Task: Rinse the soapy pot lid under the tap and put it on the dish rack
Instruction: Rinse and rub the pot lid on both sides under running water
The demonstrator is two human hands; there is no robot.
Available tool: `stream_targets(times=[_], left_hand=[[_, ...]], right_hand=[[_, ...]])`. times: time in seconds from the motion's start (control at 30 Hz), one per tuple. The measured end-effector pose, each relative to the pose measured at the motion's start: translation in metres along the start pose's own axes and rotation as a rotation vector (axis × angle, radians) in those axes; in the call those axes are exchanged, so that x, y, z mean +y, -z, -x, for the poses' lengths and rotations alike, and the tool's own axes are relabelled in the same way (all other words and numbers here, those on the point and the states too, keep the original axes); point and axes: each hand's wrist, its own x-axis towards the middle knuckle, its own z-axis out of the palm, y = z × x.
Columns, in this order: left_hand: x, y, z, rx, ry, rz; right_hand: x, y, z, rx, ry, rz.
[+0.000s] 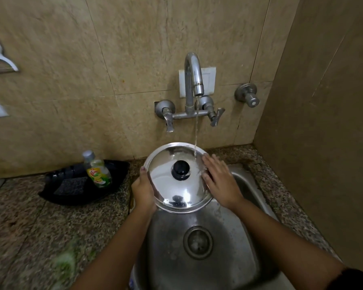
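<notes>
A shiny steel pot lid (166, 186) with a black knob (180, 170) is held tilted over the steel sink (247, 243). My left hand (144, 190) grips the lid's left rim from behind, thumb on the edge. My right hand (219, 181) lies flat, fingers spread, against the lid's right side. A thin stream of water falls from the wall tap (194, 76) onto the lid's upper right edge, close to my right fingertips. No dish rack is in view.
A black tray (117, 174) on the granite counter (29, 222) at left holds a dish soap bottle (96, 170) and a dark scrub pad (71, 186). Tap handles (216, 117) stick out from the tiled wall. A side wall stands close on the right.
</notes>
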Motion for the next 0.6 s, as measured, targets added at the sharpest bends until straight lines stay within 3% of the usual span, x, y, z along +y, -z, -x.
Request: stream_targets(times=[0.23, 0.37, 0.47, 0.6], left_hand=[[-0.012, 0.006, -0.009, -0.025, 0.126, -0.065], [-0.017, 0.009, -0.007, -0.222, 0.369, 0.006], [-0.017, 0.017, -0.007, -0.366, 0.523, -0.136], [-0.037, 0.027, -0.013, -0.276, 0.36, -0.314]], right_hand=[[0.02, 0.001, 0.062, 0.011, 0.519, 0.066], [0.017, 0.008, 0.052, 0.113, 0.606, 0.076], [-0.005, 0.019, 0.038, 0.231, 0.447, -0.087], [-0.013, 0.017, 0.022, 0.276, -0.081, -0.573]])
